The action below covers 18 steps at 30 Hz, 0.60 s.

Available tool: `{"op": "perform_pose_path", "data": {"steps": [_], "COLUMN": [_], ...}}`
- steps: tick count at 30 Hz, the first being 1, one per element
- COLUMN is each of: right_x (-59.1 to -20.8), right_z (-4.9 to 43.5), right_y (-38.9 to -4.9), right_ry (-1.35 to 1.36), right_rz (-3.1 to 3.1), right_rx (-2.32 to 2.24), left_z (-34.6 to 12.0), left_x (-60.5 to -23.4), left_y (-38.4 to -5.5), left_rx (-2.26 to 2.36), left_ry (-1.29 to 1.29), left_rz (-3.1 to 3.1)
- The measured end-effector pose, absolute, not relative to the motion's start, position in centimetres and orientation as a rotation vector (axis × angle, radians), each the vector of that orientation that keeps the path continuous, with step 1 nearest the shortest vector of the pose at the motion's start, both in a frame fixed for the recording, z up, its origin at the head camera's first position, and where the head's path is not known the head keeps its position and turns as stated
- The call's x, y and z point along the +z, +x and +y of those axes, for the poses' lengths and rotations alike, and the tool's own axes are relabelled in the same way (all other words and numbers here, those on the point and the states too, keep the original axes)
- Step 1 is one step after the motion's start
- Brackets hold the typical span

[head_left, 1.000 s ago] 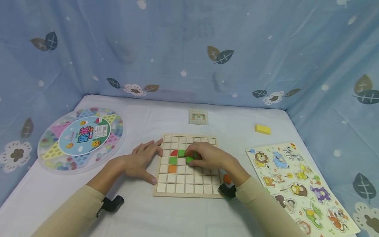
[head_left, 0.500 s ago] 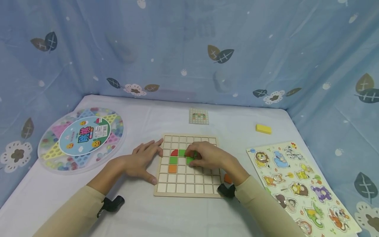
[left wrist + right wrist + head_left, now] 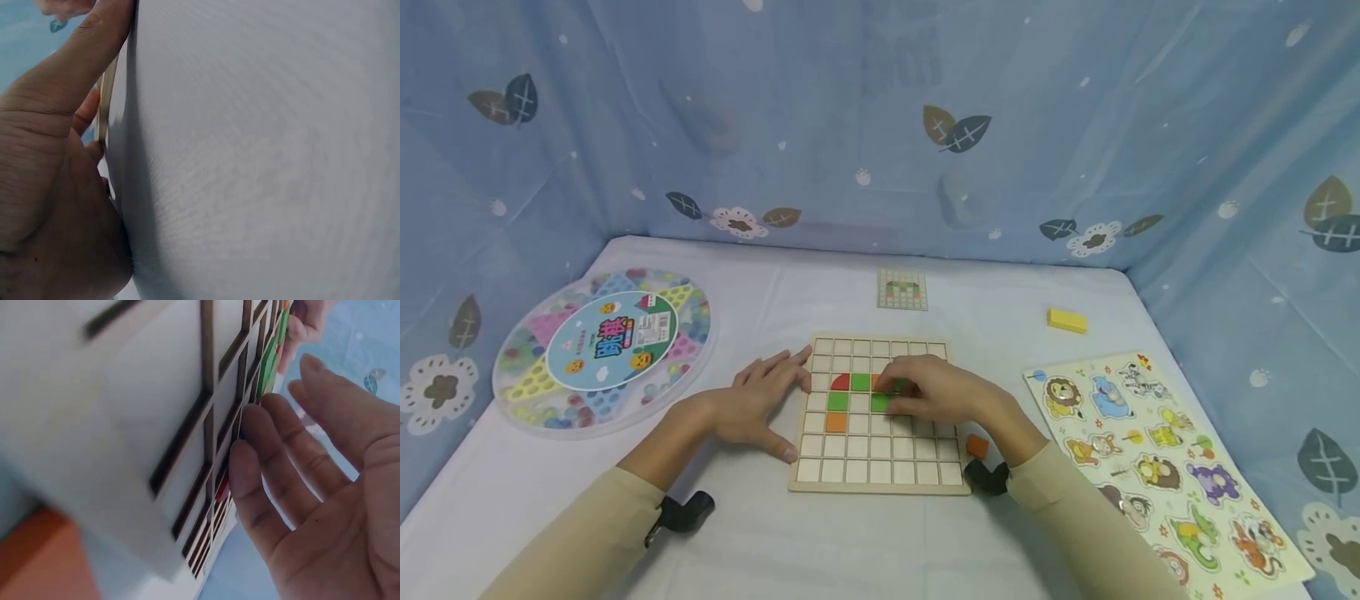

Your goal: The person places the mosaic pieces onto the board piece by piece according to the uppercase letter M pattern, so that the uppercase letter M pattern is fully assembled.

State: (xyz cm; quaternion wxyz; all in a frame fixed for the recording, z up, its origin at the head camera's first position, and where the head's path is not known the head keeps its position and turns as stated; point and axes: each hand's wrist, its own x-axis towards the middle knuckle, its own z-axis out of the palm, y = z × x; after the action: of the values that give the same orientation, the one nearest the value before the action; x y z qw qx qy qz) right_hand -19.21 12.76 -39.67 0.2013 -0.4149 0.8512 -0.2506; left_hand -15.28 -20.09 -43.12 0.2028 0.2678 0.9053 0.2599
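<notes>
A wooden grid board [image 3: 880,472] lies on the white cloth. In its cells sit a rounded red tile [image 3: 841,382], green tiles [image 3: 861,382], and an orange tile [image 3: 836,422]. My left hand [image 3: 754,408] rests along the board's left edge, fingers and thumb spread. Over the tiles at the board's upper middle is my right hand [image 3: 936,390]; the right wrist view has its fingers gently bent, thumb apart, nothing pinched. Its fingers partly cover another orange tile [image 3: 876,382] and a green tile [image 3: 881,403]. Some cells beneath that hand are hidden.
An orange block [image 3: 977,447] lies by the board's right edge. Beyond the board is a small pattern card [image 3: 902,290]. A yellow block [image 3: 1067,321] and an animal puzzle board [image 3: 1120,454] are on the right, a round game box [image 3: 613,342] on the left.
My right hand has shifted slightly right and its fingers have loosened, exposing part of an orange tile and more of the green one. The left hand stays at the board's edge.
</notes>
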Motion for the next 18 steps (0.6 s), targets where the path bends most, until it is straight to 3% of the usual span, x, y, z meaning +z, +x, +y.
{"op": "perform_pose_path", "data": {"steps": [18], "right_x": [-39.0], "right_z": [18.1], "right_y": [-17.8], "right_ry": [-1.094], "right_rz": [2.350], "right_rx": [-0.816], "left_z": [-19.9], "left_x": [-42.7], "left_y": [-15.2], "left_rx": [0.725], "left_ry": [0.731], "left_rz": [2.518]}}
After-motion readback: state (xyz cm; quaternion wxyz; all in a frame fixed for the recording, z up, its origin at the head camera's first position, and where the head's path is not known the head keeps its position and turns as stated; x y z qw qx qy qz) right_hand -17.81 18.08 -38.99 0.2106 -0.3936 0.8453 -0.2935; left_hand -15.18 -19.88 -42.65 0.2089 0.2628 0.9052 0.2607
